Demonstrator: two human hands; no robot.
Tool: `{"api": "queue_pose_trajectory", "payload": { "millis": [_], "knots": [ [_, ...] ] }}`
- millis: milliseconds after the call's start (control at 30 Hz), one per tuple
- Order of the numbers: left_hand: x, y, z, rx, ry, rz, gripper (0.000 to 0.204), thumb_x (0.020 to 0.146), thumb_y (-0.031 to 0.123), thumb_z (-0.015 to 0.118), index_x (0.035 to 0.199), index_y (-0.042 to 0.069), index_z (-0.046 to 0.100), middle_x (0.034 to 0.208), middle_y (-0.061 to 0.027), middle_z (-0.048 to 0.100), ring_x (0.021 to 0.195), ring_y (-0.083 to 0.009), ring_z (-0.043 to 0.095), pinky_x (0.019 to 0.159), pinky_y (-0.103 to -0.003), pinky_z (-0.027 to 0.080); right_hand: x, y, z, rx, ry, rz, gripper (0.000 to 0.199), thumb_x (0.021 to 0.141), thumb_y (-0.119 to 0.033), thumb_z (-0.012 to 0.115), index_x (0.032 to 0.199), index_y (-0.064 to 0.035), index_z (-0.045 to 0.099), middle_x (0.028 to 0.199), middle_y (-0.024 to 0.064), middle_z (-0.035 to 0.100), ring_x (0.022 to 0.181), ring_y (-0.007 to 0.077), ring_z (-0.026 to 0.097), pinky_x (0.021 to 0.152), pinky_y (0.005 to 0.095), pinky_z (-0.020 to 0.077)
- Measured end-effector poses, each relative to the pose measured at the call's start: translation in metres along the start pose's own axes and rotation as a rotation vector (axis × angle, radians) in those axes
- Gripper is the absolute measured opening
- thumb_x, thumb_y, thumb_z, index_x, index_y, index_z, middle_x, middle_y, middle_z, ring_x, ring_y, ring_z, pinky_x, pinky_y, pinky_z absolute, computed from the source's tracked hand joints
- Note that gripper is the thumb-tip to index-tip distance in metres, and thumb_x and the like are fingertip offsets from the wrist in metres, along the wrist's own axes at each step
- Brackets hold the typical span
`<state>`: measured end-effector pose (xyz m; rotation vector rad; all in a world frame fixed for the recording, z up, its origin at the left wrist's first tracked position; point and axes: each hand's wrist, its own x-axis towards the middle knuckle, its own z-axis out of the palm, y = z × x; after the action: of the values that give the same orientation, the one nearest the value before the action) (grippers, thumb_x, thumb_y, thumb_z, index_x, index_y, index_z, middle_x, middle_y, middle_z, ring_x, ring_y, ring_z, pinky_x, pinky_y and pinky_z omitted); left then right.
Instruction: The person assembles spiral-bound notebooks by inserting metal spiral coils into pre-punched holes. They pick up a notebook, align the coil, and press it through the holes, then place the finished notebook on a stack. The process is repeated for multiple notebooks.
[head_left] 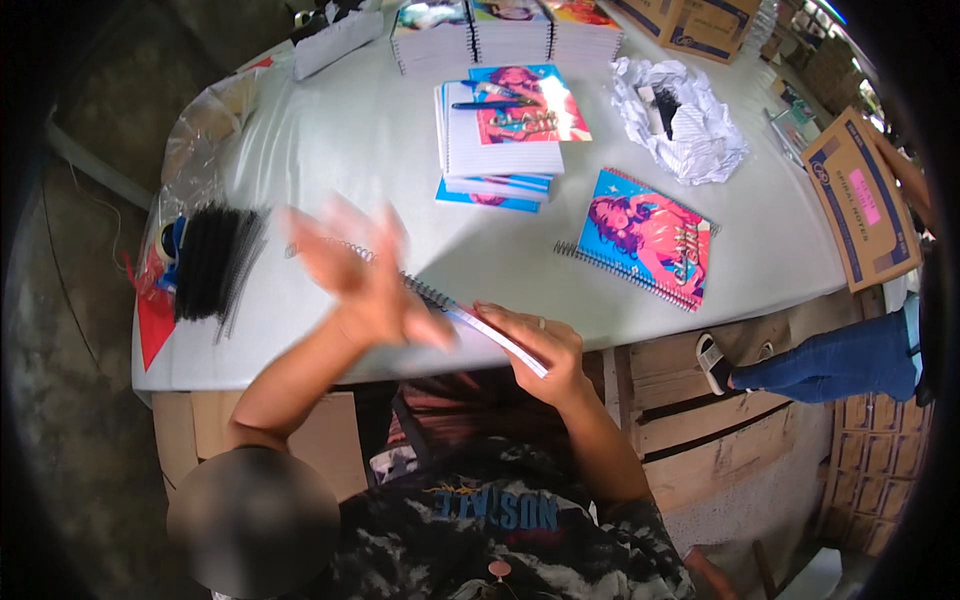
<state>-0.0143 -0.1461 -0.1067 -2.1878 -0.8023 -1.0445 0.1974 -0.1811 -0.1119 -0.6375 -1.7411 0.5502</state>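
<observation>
My right hand [548,352] grips a thin notebook [505,340], seen nearly edge-on and tilted above the table's near edge. A dark spiral coil [428,291] runs along the notebook's spine and sticks out past it to the left. My left hand [365,275] is over that coil, blurred by motion, its fingers stretched out and spread. Whether it touches the coil cannot be made out. To the right lies a finished-looking spiral notebook [645,235] with a blue and pink illustrated cover. A bundle of black spiral coils [215,260] lies at the left.
Beyond my hands, a stack of loose pages and covers [500,160] carries pens [490,103]. Several notebook stacks [505,40] stand at the far edge. Crumpled paper [685,125] lies right of them. A cardboard box [862,200] and another person's leg [830,355] are at the right.
</observation>
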Motion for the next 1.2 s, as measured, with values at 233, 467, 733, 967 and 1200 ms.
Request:
{"api": "queue_pose_trajectory", "payload": {
  "millis": [233,467,733,967,1200],
  "knots": [
    [0.007,0.02,0.005,-0.182,0.063,0.505,0.104,0.069,0.084,0.033,0.133,0.002,0.032,0.137,-0.0331,0.023,0.125,-0.0477,0.023,0.099,-0.06,0.015,0.001,0.003,-0.001,-0.074,-0.014,-0.008,0.047,0.067,0.011,0.06,0.113,-0.0004,0.059,0.107,0.0159,0.063,0.094,0.0278,0.064,0.079,0.0349,0.0521],
    [0.004,0.035,0.008,-0.435,-0.355,-0.045,0.117,0.066,0.084,0.035,0.136,-0.009,0.02,0.133,-0.0397,0.02,0.125,-0.056,0.018,0.099,-0.066,0.012,0.0,0.005,0.002,-0.021,0.054,0.075,0.051,0.064,0.009,0.062,0.114,0.0004,0.058,0.109,0.0146,0.063,0.094,0.0281,0.064,0.08,0.035,0.0516],
    [0.009,0.031,0.021,-0.307,-0.378,-0.103,0.128,0.059,0.089,0.034,0.14,-0.008,0.008,0.141,-0.0376,0.005,0.133,-0.0506,0.004,0.103,-0.063,0.002,-0.001,0.004,0.008,-0.051,0.03,0.066,0.047,0.069,0.003,0.064,0.115,-0.0011,0.058,0.107,0.0151,0.063,0.09,0.0284,0.064,0.075,0.0345,0.0521],
    [0.043,0.025,0.013,-0.178,-0.106,0.106,0.12,0.065,0.085,0.037,0.136,-0.01,0.02,0.136,-0.0369,0.023,0.131,-0.0515,0.011,0.103,-0.063,0.007,-0.001,0.0,0.011,-0.058,0.034,0.069,0.046,0.071,-0.001,0.065,0.116,-0.0016,0.057,0.102,0.0153,0.065,0.085,0.0295,0.065,0.073,0.0354,0.0521],
    [0.034,0.04,0.015,-0.292,0.093,0.338,0.118,0.067,0.084,0.033,0.137,-0.009,0.017,0.135,-0.0356,0.025,0.123,-0.0479,0.027,0.096,-0.064,0.016,0.003,0.006,0.009,-0.046,0.075,0.037,0.037,0.073,0.001,0.062,0.11,-0.0016,0.061,0.104,0.0129,0.065,0.088,0.0259,0.065,0.075,0.0315,0.051]
  ]
}}
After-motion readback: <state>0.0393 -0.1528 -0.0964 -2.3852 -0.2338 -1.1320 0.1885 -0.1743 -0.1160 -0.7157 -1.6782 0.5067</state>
